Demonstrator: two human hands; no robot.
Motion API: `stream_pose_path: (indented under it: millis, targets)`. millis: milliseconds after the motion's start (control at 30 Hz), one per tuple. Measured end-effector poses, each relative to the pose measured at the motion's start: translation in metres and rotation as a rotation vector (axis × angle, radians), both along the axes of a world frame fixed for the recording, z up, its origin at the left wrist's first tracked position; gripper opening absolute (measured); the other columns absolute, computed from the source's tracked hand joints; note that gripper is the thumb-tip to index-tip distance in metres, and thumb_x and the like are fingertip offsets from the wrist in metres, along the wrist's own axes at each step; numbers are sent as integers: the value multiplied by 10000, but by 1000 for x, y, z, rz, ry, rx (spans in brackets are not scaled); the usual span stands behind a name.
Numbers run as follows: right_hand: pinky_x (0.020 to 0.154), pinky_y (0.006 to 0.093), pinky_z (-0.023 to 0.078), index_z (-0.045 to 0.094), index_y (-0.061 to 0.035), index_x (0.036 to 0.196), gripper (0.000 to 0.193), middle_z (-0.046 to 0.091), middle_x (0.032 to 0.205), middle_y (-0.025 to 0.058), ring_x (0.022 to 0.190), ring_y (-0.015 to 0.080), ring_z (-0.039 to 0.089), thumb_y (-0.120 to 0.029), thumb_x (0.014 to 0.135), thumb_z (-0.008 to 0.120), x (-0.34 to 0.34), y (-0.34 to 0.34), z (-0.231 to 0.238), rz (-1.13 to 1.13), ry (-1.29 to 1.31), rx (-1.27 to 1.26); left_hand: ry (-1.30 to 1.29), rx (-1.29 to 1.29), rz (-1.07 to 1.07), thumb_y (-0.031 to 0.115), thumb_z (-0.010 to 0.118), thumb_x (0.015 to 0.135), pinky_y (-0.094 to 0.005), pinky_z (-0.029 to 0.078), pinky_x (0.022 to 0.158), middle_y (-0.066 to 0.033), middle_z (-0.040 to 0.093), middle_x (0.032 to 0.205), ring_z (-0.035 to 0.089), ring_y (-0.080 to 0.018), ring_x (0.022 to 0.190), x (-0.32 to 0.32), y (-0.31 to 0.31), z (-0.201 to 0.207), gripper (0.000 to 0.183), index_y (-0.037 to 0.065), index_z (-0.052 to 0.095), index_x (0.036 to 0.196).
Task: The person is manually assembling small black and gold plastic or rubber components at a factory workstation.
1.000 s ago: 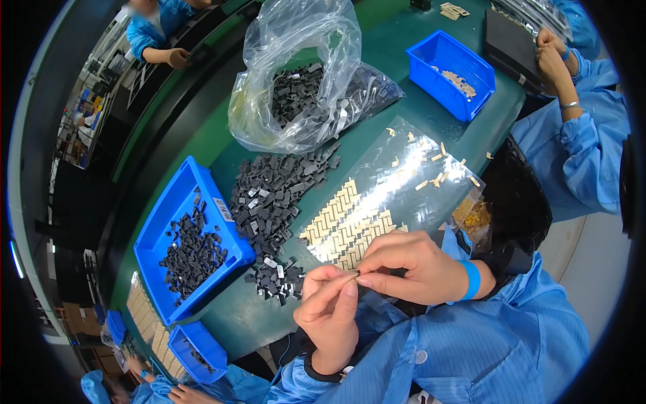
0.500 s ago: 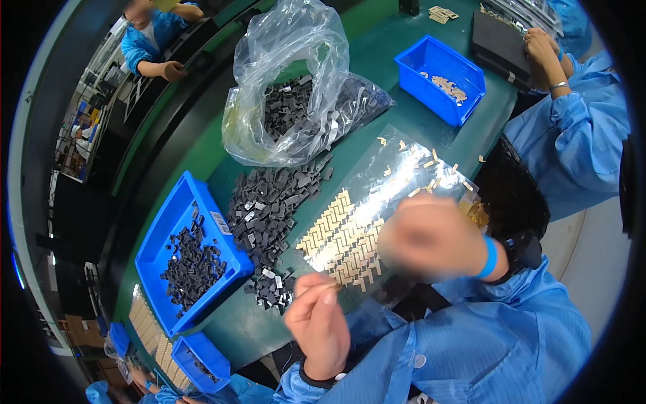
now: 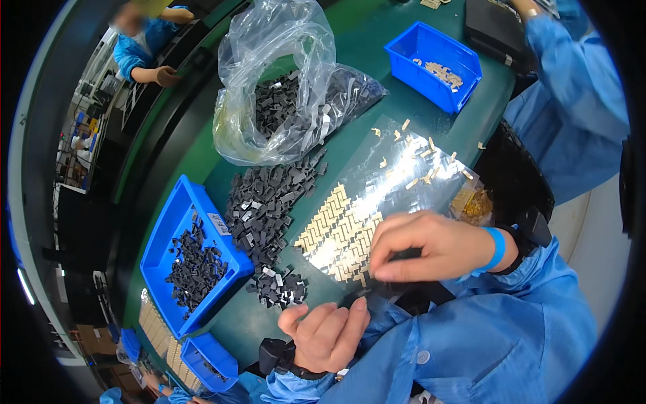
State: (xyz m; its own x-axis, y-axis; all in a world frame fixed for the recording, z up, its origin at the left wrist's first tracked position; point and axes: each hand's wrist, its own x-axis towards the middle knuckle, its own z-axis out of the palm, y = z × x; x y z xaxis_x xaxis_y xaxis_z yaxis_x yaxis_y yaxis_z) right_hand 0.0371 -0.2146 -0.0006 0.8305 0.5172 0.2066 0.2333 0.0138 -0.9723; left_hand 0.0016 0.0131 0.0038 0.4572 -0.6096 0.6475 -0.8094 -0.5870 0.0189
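Note:
My right hand point(image 3: 431, 248) hangs over the near right edge of a clear plastic sheet point(image 3: 377, 182), its thumb and fingers curled nearly together. Whatever they hold, if anything, is too small to make out. Nearer to me, my left hand point(image 3: 330, 334) is turned palm up with its fingers folded in; its contents are hidden. Rows of small beige L-shaped pieces point(image 3: 333, 225) lie in a tight zigzag pattern on the sheet, next to my right fingertips. More beige pieces point(image 3: 431, 176) are strewn loosely over its far right part. Small black blocks point(image 3: 279, 288) lie beyond my left hand.
Black blocks point(image 3: 266, 202) spread below an open clear bag point(image 3: 232, 121) of them. Blue bins point(image 3: 243, 264) stand at left; another blue bin point(image 3: 420, 81) with beige pieces stands far right. A bag of yellowish bits point(image 3: 474, 205) lies by my right wrist. Co-workers sit at right and lower left.
My left hand has drawn down toward me, from a fingertip pinch to folded fingers. My right hand has turned and lowered slightly at the sheet's edge. The co-worker's arm at right has shifted upward.

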Motion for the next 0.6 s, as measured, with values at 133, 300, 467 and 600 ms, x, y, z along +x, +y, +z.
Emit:
stream_pose_path:
  millis: [133,300,467,600]
  targets:
    - [732,315,438,618,-7,867,109,608,840,73,831,208,574,-115,848,614,2,11,-3,145,80,47,-19,67,-28,60,734,569,-383,349,770,9,483,802,515,-150,709,-1,3,0,354,137,674,909]
    - [714,322,433,599,-20,828,100,600,823,67,801,211,563,-117,828,626,2,12,-3,160,95,-7,33,166,-41,99,747,615,-389,350,813,18,485,832,515,-138,764,-6,8,2,317,164,674,917]
    - [710,323,432,573,-20,795,74,588,821,69,789,221,559,-82,811,610,1,17,-10,98,-64,-39,44,161,-67,120,784,593,-379,362,778,-2,514,850,525,-164,771,3,4,2,350,139,663,920]
    - [633,330,439,542,5,765,85,550,765,107,712,254,551,-64,800,577,3,15,-14,-290,-186,6,221,48,71,204,825,539,-376,381,703,-87,568,901,541,-251,801,29,6,-3,495,59,620,965]
